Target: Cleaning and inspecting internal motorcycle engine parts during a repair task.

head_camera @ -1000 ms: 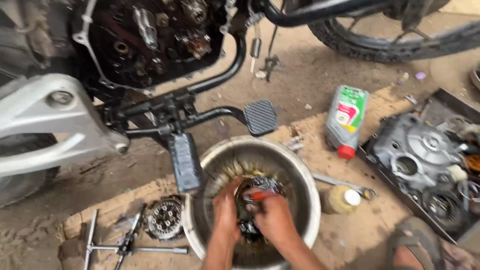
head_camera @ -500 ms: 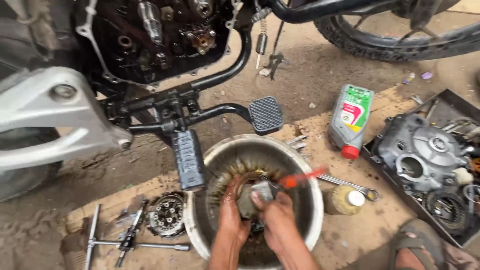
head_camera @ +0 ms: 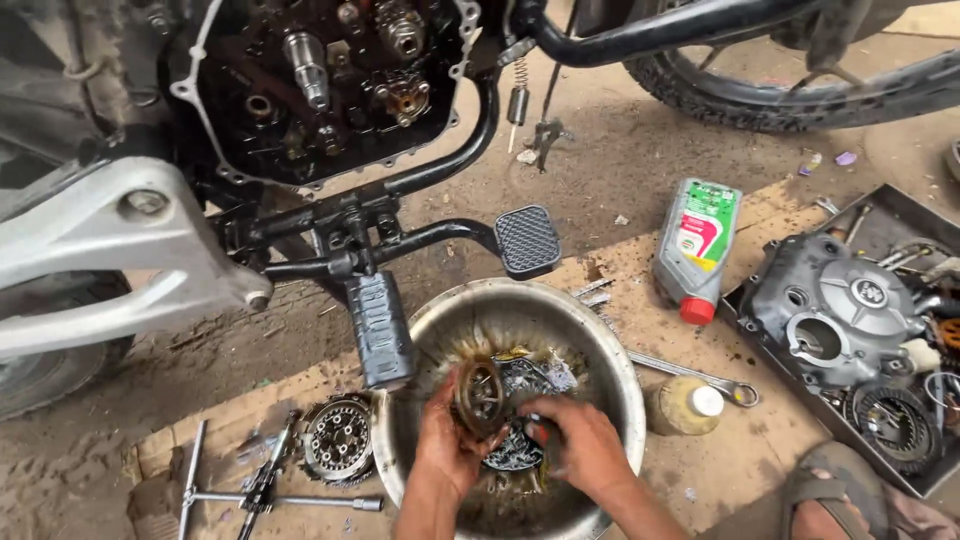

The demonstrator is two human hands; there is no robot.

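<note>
Over the metal bowl (head_camera: 430, 325), the left hand (head_camera: 445, 440) grips a round oily gear part (head_camera: 480, 395). The right hand (head_camera: 580, 445) is closed around a brush (head_camera: 540, 440) beside it.

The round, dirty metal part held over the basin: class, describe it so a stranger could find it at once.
Start at the big steel basin below the motorcycle's open engine. Above its middle, the left hand grips a round, brown-stained metal part, with the right hand beside it. Unlike the toothed clutch disc lying on the ground, it is lifted.
</note>
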